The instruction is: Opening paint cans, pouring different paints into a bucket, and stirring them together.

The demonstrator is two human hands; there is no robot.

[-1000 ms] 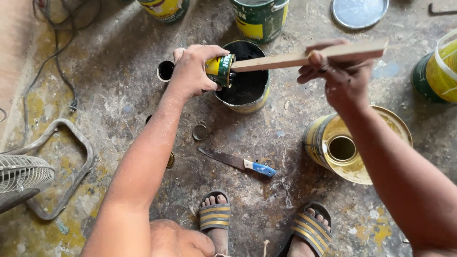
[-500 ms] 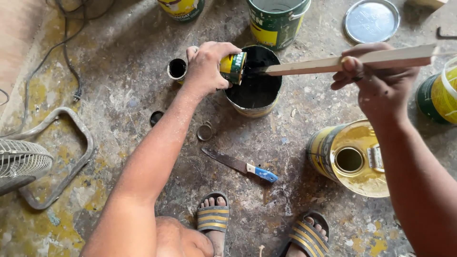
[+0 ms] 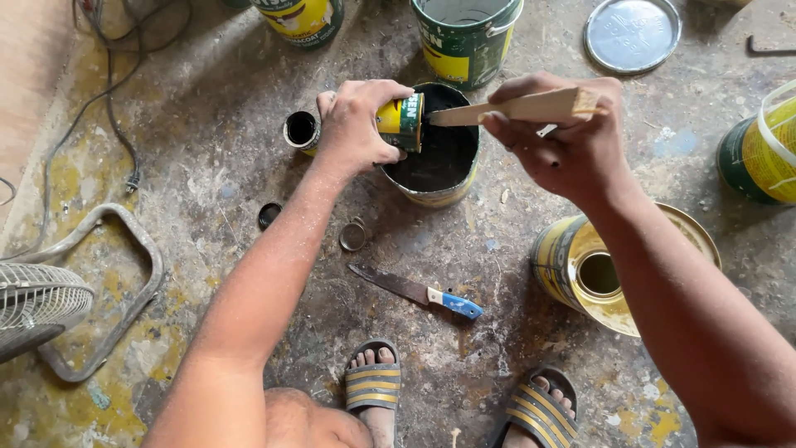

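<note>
Nearest, 2 feet in striped sandals (image 3: 373,388) stand on the paint-stained concrete floor (image 3: 215,166). Just beyond them lies a knife (image 3: 414,291) with a blue handle, flat on the floor, blade pointing left. To its right a large yellow tin (image 3: 580,270) lies tilted on its side, its round opening facing up and near. At the near left edge sits a fan (image 3: 37,303) on a bent metal stand.

Farther on, a small metal ring (image 3: 352,236) and a dark round cap (image 3: 269,216) rest on the floor, apart from each other.

Past them stands an open bucket (image 3: 439,187) holding black paint. The left hand (image 3: 352,129) has its fingers closed around a small yellow-and-green can (image 3: 400,122), tipped on its side over the bucket's left rim — mouth toward the right. The right hand (image 3: 564,145) grips a flat wooden stick (image 3: 514,108), fingers wrapped shut on it, the stick's tip reaching the small can's mouth above the black paint. Left of the left hand a small open tin (image 3: 300,129) stands upright.

Farthest, a green bucket (image 3: 464,37), a yellow can (image 3: 303,18) and a round metal lid (image 3: 632,33) sit on the floor; another yellow-and-green bucket (image 3: 763,149) is at the right edge.
</note>
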